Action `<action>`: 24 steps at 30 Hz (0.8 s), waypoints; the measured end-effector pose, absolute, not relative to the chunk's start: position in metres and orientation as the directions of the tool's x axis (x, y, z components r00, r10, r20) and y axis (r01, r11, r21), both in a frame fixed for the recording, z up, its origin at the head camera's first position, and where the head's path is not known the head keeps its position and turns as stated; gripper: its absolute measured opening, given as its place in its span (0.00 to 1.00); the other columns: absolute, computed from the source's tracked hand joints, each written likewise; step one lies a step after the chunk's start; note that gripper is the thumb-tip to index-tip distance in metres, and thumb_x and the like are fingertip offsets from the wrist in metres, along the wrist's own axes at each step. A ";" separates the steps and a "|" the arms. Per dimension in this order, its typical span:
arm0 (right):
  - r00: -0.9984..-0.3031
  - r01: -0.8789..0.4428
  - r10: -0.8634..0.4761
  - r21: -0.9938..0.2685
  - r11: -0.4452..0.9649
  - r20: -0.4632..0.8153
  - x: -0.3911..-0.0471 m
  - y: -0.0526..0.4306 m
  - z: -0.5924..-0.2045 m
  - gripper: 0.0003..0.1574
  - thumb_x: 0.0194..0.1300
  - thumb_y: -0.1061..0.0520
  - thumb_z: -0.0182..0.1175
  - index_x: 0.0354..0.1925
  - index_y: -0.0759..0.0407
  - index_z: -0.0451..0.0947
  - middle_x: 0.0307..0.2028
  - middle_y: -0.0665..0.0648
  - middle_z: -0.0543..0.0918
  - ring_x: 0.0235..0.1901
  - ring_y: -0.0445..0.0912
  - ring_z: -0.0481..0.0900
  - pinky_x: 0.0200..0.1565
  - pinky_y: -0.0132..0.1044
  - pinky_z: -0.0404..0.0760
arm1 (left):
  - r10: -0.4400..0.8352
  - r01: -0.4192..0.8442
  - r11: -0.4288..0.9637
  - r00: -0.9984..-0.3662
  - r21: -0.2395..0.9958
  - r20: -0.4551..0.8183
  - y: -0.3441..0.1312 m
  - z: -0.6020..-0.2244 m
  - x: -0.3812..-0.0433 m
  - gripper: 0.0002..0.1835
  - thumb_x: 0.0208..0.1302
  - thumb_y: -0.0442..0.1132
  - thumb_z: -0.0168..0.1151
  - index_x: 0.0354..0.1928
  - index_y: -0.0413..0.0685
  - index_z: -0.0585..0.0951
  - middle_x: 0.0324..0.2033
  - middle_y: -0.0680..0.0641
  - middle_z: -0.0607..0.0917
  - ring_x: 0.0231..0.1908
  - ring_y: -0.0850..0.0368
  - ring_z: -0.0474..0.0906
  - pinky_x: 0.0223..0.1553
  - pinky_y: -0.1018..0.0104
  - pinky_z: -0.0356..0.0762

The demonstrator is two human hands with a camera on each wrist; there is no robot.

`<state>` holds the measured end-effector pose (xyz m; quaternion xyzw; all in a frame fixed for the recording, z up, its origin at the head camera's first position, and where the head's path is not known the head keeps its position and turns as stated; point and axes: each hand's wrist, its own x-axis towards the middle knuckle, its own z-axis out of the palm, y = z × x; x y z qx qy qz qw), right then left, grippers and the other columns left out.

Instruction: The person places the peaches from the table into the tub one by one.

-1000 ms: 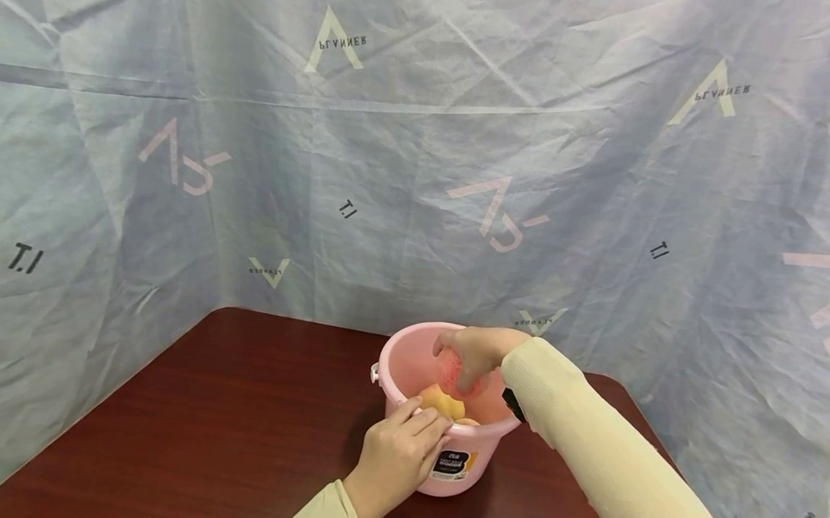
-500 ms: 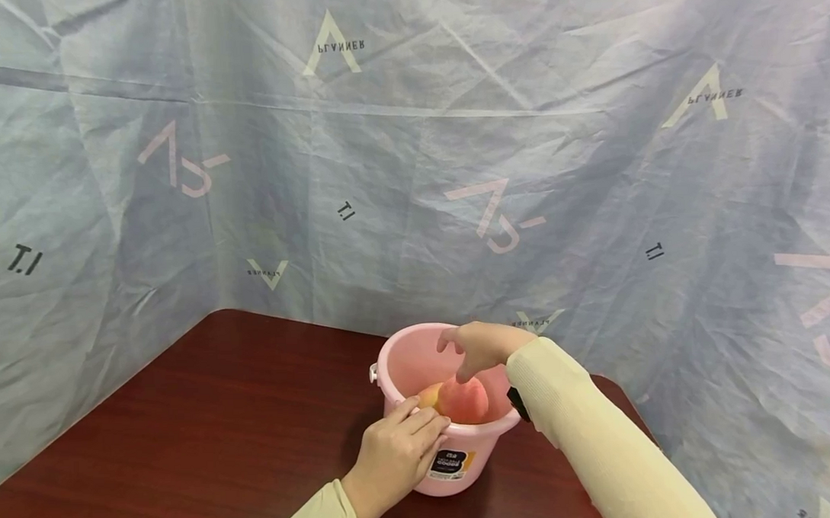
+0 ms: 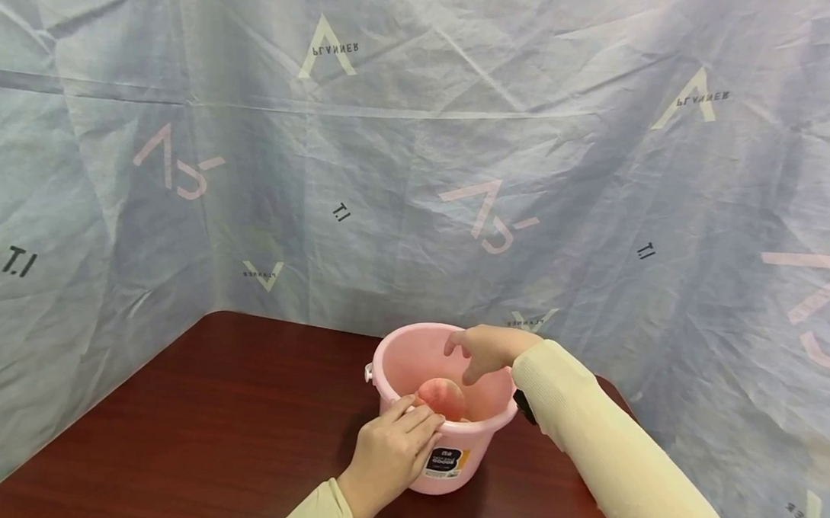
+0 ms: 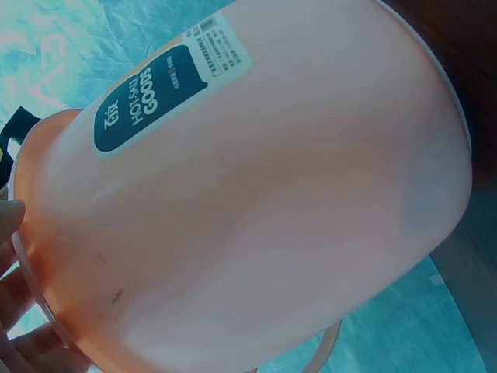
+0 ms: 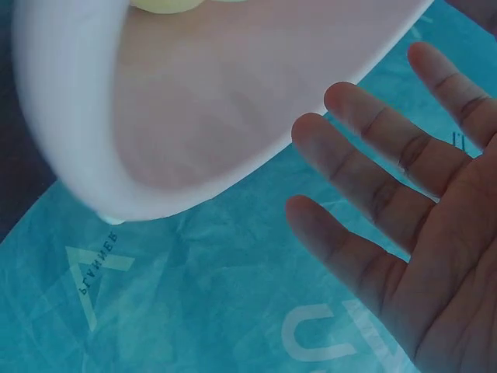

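A pink bucket [image 3: 413, 356] stands on the table, a printed label [image 3: 444, 462] on its near side. My left hand [image 3: 394, 448] grips the near rim, fingers over the edge; in the left wrist view its fingers [image 4: 15, 291] are at the rim. Inside the bucket, close to those fingers, lies a reddish, peach-like fruit [image 3: 441, 397]. A pale yellow rounded thing [image 5: 167, 4] shows inside in the right wrist view, mostly cut off. Over the bucket's far right side is my right hand [image 3: 488, 349], its fingers spread and holding nothing.
The dark red-brown table [image 3: 256, 417] stretches left of the bucket. Behind it hangs a grey-blue printed cloth [image 3: 384, 153], close to the table's far edge. A white handle joint [image 3: 369, 373] sticks out at the bucket's left side.
My right hand has let go of the reddish fruit, which dropped into the bucket and shifted left toward the near rim. The hand has drawn slightly right. The left hand keeps its hold.
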<state>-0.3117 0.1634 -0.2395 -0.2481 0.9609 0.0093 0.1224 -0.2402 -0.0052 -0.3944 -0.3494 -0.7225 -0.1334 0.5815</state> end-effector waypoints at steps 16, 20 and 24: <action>-0.867 -0.428 -0.431 -0.069 0.901 -0.250 -0.310 0.187 -0.247 0.29 0.52 0.61 0.70 0.54 0.54 0.76 0.42 0.59 0.79 0.41 0.50 0.77 0.42 0.42 0.79 | 0.340 0.645 0.724 -0.024 -0.245 0.940 -0.007 -0.396 -0.243 0.22 0.77 0.46 0.42 0.35 0.51 0.86 0.33 0.55 0.87 0.39 0.56 0.82 0.44 0.68 0.80; -0.861 -0.438 -0.445 -0.083 0.895 -0.246 -0.310 0.192 -0.247 0.29 0.52 0.61 0.70 0.54 0.55 0.76 0.42 0.59 0.79 0.42 0.50 0.77 0.43 0.43 0.79 | 0.340 0.644 0.718 0.005 -0.263 0.940 -0.006 -0.396 -0.244 0.22 0.77 0.45 0.41 0.35 0.51 0.86 0.33 0.54 0.87 0.39 0.55 0.82 0.44 0.67 0.80; -0.867 -0.416 -0.426 -0.095 0.904 -0.257 -0.308 0.199 -0.249 0.29 0.53 0.61 0.69 0.54 0.55 0.76 0.43 0.60 0.79 0.42 0.51 0.76 0.44 0.44 0.78 | 0.337 0.646 0.715 0.014 -0.265 0.941 -0.005 -0.397 -0.245 0.22 0.77 0.45 0.42 0.35 0.51 0.86 0.33 0.54 0.87 0.39 0.55 0.82 0.44 0.67 0.81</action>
